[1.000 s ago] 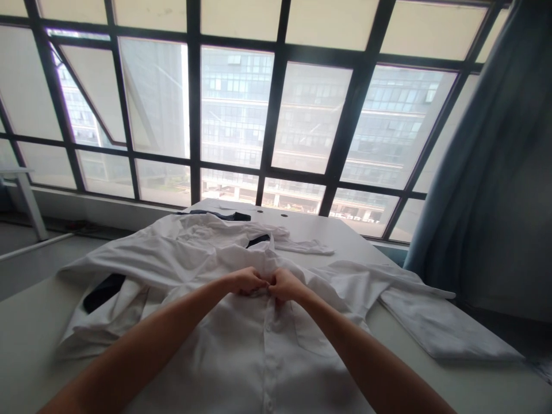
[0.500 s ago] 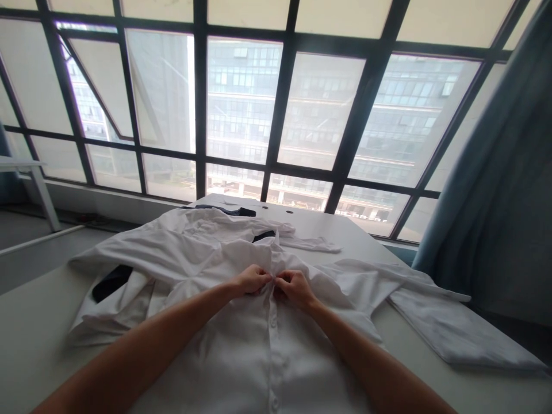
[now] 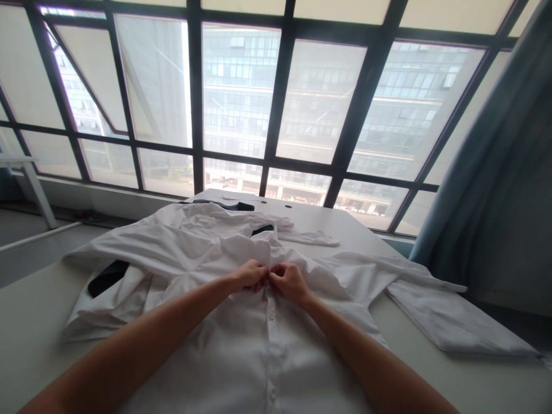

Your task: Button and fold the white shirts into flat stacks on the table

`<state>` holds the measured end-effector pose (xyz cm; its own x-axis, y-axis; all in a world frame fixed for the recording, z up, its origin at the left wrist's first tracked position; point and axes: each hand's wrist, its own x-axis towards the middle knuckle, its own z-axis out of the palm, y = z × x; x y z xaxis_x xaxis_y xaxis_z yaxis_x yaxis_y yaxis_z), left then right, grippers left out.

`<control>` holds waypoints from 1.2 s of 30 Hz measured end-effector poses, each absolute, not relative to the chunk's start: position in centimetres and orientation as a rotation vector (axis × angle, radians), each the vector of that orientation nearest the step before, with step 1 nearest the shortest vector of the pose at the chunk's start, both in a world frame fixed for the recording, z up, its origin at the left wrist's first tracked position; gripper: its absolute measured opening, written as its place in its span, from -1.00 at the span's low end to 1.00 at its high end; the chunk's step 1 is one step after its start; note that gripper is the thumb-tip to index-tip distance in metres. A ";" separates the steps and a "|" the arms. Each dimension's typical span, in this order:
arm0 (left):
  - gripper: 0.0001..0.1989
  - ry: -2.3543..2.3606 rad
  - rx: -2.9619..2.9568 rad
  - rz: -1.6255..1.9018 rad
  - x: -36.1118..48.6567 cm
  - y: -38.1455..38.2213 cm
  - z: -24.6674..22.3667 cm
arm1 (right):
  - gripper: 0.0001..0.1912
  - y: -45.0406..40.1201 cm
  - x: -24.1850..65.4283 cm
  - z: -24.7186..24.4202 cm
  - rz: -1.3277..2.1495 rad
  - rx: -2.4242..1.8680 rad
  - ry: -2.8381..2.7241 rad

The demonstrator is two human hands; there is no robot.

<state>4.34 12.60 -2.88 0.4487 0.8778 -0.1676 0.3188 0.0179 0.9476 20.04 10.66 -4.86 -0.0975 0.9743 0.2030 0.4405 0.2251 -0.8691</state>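
Note:
A white button-up shirt [image 3: 224,356] lies spread front up before me, its buttoned placket running toward me down the middle. My left hand [image 3: 250,274] pinches the placket's edge from the left. From the right, my right hand [image 3: 290,282] pinches the same spot, thumb and fingertips almost meeting those of the left. Whatever button lies between the fingertips is hidden. Below the hands, buttons [image 3: 271,315] show along the placket. The shirt's sleeve [image 3: 388,270] stretches out to the right.
More white garments [image 3: 190,221] lie rumpled beyond and left, with dark patches [image 3: 107,278] among them. On the right, a folded white cloth [image 3: 457,322] rests on the white table [image 3: 30,310]. Large windows [image 3: 241,92] stand behind, and a blue-grey curtain [image 3: 483,172] hangs at right.
Both hands stay at the same place on the placket, with the fingers slightly shifted and drawn closer together. The whole view has moved a little.

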 end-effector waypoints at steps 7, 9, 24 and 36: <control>-0.47 1.190 1.535 0.581 4.5 12.4 -2.5 | -0.85 10.4 19.9 -4.7 0.610 -1.405 -1.755; -0.49 1.226 1.504 0.600 4.5 12.4 -2.5 | -0.85 10.2 19.9 -4.6 0.566 -1.418 -1.771; -0.51 1.227 1.492 0.641 5.0 12.7 -3.1 | -0.88 10.6 20.4 -4.1 1.014 -1.399 -1.587; -0.74 1.429 2.558 0.692 3.5 12.6 -3.6 | -0.75 10.5 21.6 -2.3 1.053 -1.457 -1.705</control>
<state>3.48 12.62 -3.59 0.4461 0.8332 0.3267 0.7733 -0.5426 0.3279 21.59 10.50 -2.30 -0.1697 0.9852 -0.0233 0.4619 0.0587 -0.8850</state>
